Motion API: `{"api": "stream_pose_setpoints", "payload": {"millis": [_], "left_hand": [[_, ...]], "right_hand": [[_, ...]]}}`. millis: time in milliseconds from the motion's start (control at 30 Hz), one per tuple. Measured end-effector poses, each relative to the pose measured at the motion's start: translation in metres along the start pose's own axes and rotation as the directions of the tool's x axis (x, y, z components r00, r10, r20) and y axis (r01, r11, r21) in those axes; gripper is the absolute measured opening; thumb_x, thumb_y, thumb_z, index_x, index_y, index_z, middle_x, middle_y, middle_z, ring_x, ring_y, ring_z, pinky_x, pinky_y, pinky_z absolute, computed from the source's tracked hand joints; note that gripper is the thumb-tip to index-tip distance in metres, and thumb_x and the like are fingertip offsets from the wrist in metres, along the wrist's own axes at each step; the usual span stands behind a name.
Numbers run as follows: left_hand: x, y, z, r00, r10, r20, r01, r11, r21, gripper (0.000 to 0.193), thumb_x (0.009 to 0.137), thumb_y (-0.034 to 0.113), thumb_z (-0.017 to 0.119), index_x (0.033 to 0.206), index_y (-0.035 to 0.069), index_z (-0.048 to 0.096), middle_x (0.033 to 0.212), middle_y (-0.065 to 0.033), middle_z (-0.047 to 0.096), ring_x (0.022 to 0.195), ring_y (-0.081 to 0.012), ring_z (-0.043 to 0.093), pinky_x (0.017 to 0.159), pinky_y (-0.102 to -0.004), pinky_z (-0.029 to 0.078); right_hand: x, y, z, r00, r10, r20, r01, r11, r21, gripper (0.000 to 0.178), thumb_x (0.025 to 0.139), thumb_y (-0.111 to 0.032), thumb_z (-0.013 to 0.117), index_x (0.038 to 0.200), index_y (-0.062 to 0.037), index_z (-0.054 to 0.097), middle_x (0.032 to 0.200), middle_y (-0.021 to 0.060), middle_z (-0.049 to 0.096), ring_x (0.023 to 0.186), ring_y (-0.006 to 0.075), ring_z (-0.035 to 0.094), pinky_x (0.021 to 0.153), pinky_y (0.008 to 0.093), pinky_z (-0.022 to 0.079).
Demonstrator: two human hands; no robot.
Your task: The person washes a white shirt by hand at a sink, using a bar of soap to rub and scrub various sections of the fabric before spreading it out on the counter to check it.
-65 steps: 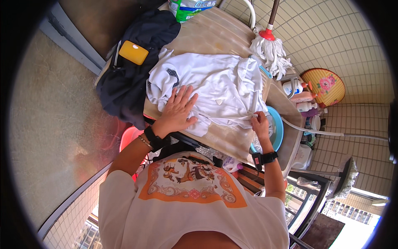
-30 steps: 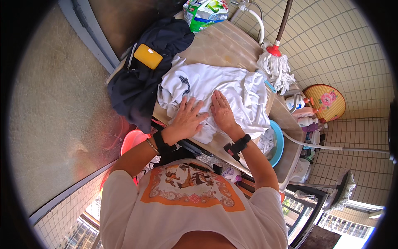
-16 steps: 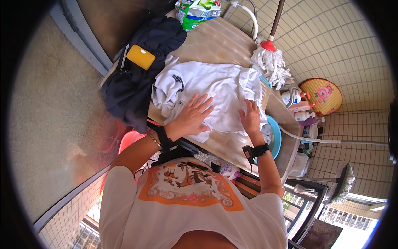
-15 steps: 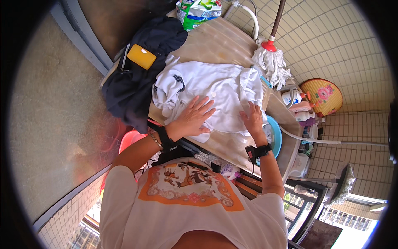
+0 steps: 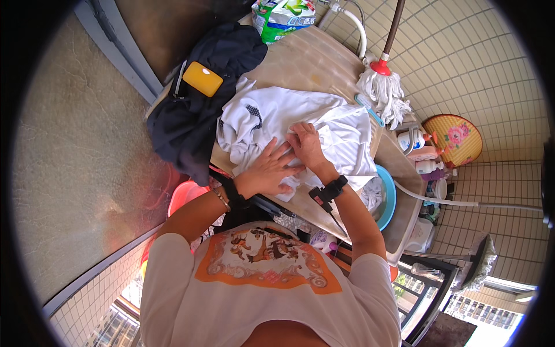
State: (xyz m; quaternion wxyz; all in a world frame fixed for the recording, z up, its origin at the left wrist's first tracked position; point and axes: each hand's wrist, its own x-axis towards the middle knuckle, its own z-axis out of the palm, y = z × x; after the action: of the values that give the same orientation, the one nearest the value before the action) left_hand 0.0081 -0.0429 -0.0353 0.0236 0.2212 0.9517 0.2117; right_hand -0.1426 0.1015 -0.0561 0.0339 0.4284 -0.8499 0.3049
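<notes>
A white garment lies spread and wrinkled over the sloping stone washboard. My left hand rests flat on its near part, fingers spread. Just beside those fingertips my right hand is closed, its fingers bent down at the cloth. Whatever it pinches is hidden under the fingers. The patch where a small white piece showed earlier is covered by this hand. A dark checked patch shows on the garment's bunched left end. A blue scrubbing brush lies at its far right edge.
Dark clothing with a yellow case on top lies at left. A blue basin holding cloth stands at right. A green packet, a white mop, several bottles and a woven fan line the far side and the wall.
My right hand has moved left across the garment, from lying open to closing near my left hand. The cloth's right part has shifted and creased. My left hand stays about where it was.
</notes>
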Motion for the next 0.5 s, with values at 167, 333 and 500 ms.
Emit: {"api": "stream_pose_setpoints", "payload": {"millis": [167, 333, 500], "left_hand": [[-0.012, -0.004, 0.007, 0.995, -0.003, -0.095, 0.003, 1.000, 0.001, 0.074, 0.081, 0.060, 0.074, 0.149, 0.035, 0.057, 0.168, -0.0088, 0.035, 0.160, -0.0358, 0.017, 0.128, -0.0595, 0.000], [-0.016, -0.006, 0.014, 0.985, 0.011, -0.173, -0.015, 1.000, -0.022, 0.075, 0.081, 0.058, 0.075, 0.149, 0.035, 0.057, 0.168, -0.0071, 0.036, 0.160, -0.0338, 0.018, 0.128, -0.0601, 0.000], [-0.023, -0.006, 0.012, 0.986, 0.000, -0.169, -0.001, 1.000, -0.005, 0.073, 0.082, 0.059, 0.075, 0.149, 0.034, 0.058, 0.167, -0.0072, 0.039, 0.160, -0.0336, 0.018, 0.128, -0.0600, -0.001]], "right_hand": [[0.002, 0.028, 0.004, 0.991, -0.130, 0.026, 0.131, 0.991, -0.036, 0.026, 0.083, -0.017, 0.080, 0.105, -0.0087, 0.069, 0.103, 0.0108, 0.069, 0.104, 0.0362, 0.062, 0.087, 0.0509, 0.047], [-0.016, 0.064, -0.016, 0.999, -0.048, -0.012, 0.047, 0.994, -0.097, 0.028, 0.086, -0.017, 0.079, 0.109, -0.0075, 0.065, 0.101, 0.0133, 0.067, 0.101, 0.0388, 0.062, 0.085, 0.0490, 0.050], [-0.022, 0.030, -0.021, 1.000, -0.018, -0.010, 0.015, 0.967, -0.254, 0.021, 0.090, -0.017, 0.074, 0.107, -0.0083, 0.065, 0.107, 0.0154, 0.063, 0.100, 0.0401, 0.060, 0.083, 0.0500, 0.048]]}}
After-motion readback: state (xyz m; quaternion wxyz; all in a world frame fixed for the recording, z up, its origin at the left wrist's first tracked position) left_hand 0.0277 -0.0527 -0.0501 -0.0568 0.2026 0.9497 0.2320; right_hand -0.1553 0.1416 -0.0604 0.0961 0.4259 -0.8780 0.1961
